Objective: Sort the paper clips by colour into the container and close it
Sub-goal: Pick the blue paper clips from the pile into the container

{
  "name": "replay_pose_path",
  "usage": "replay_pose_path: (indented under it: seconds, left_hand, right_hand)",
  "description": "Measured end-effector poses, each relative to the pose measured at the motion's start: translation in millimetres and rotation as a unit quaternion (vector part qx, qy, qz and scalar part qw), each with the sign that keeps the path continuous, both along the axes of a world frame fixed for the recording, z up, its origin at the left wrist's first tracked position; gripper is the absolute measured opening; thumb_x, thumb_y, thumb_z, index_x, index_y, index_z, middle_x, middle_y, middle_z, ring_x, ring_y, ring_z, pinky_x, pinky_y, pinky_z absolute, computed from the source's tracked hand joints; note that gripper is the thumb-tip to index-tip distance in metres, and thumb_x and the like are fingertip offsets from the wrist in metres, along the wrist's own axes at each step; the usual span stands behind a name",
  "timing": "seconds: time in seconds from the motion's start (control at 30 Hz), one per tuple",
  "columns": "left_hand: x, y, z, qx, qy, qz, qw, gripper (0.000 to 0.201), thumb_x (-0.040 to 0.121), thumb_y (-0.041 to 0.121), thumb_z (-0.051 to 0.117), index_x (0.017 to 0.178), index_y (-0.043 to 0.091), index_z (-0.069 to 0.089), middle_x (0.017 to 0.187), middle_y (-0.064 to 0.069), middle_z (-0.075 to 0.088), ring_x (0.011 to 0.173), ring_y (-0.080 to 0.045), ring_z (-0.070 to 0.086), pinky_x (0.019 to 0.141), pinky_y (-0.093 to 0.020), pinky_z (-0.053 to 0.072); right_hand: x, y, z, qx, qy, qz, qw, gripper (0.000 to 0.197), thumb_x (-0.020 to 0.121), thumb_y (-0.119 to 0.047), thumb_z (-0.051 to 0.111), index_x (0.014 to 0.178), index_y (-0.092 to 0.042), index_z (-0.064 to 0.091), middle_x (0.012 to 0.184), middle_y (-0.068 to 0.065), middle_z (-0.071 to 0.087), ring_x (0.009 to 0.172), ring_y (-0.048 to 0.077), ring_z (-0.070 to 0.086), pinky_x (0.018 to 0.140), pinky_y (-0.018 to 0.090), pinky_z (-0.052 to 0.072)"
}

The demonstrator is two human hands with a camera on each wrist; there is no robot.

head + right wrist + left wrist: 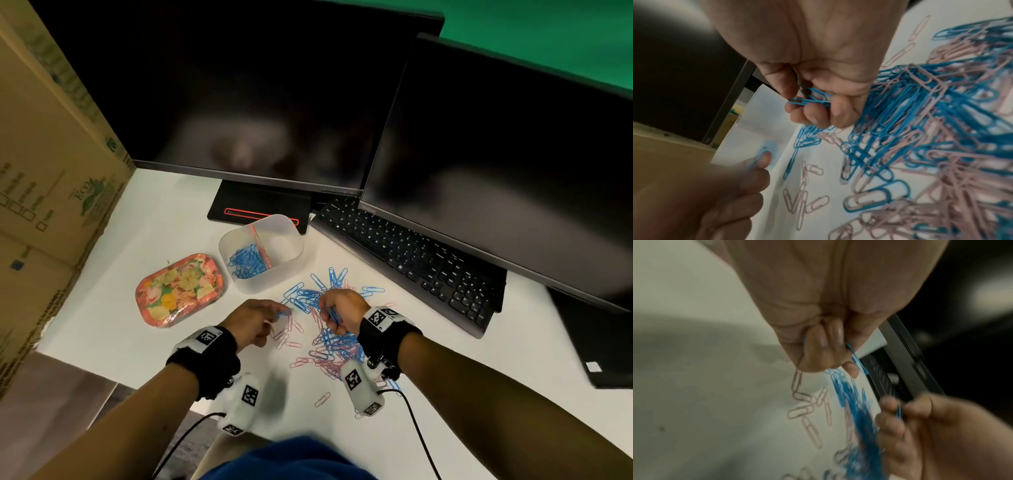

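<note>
Both hands' fingers pinch blue paper clips over the pile; carton lettering blurred.

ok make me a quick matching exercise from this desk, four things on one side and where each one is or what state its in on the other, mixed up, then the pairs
Things
1. lid
2. container
3. right hand
4. pink clips

Place or state
A. open, blue clips in its left compartment, the right one looks empty
B. grips a bunch of blue clips
C. loose on the desk, mixed with blue ones
D. floral, flat on the desk, left of the container

Pairs: 1-D, 2-A, 3-B, 4-C
</note>
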State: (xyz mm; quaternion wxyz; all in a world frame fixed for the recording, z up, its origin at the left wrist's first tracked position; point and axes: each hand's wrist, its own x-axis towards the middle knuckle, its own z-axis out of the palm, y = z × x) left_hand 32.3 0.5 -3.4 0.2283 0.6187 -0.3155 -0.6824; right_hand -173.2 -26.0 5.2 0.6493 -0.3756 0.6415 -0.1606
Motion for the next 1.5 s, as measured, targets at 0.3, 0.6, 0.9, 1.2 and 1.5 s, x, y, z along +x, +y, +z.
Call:
replay_pose_path:
  seconds: [0.3,0.6,0.9,1.2,1.5]
  left_hand:
    - [17,-3,7,0.099,0.164,0.199,0.961,0.016,0.08,0.016,0.034,0.066,0.015,0.041,0.06,-0.001,0.034,0.044,-0.014,0.03,0.04,-0.019,0.021]
    - [-4,-15,-9,-0.092,-0.305,-0.056,0.946,0.009,0.084,0.019,0.059,0.077,0.024,0.062,0.08,0.0,0.065,0.078,-0.024,0.063,0.066,-0.023,0.042]
    - [-12,-16,-11,-0.124,-0.456,-0.227,0.852,0.025,0.091,0.029,0.05,0.111,0.017,0.06,0.113,-0.009,0.065,0.104,-0.03,0.061,0.088,-0.037,0.05]
    - [-8,-8,8,-0.144,-0.352,-0.18,0.907,0.01,0.082,0.023,0.056,0.082,0.015,0.063,0.087,-0.004,0.069,0.084,-0.022,0.062,0.068,-0.024,0.042]
    - [-2,-28,62,-0.1,-0.075,0.109,0.986,0.016,0.076,-0.001,0.067,0.076,0.011,0.057,0.062,-0.007,0.05,0.048,-0.015,0.04,0.045,-0.022,0.035]
  right_hand:
    - [29,-1,-4,-0.188,0.194,0.214,0.939,0.008,0.088,-0.019,0.058,0.091,-0.019,0.065,0.082,0.001,0.065,0.076,0.021,0.06,0.065,0.021,0.048]
    - [39,-18,0,-0.234,0.322,0.287,0.871,0.035,0.096,-0.025,0.048,0.13,-0.033,0.053,0.116,0.012,0.067,0.103,0.032,0.063,0.088,0.032,0.051]
    - [56,-33,-7,-0.251,0.396,0.377,0.799,0.032,0.092,-0.013,0.048,0.123,-0.022,0.054,0.115,0.012,0.067,0.104,0.034,0.063,0.086,0.036,0.05]
    - [49,-34,1,-0.242,0.381,0.415,0.79,0.022,0.092,-0.02,0.046,0.112,-0.012,0.049,0.111,0.011,0.063,0.103,0.034,0.061,0.08,0.035,0.047]
    - [28,-31,25,-0.137,0.105,0.145,0.974,0.015,0.082,-0.008,0.064,0.072,-0.018,0.059,0.07,0.006,0.061,0.051,0.014,0.049,0.049,0.021,0.039]
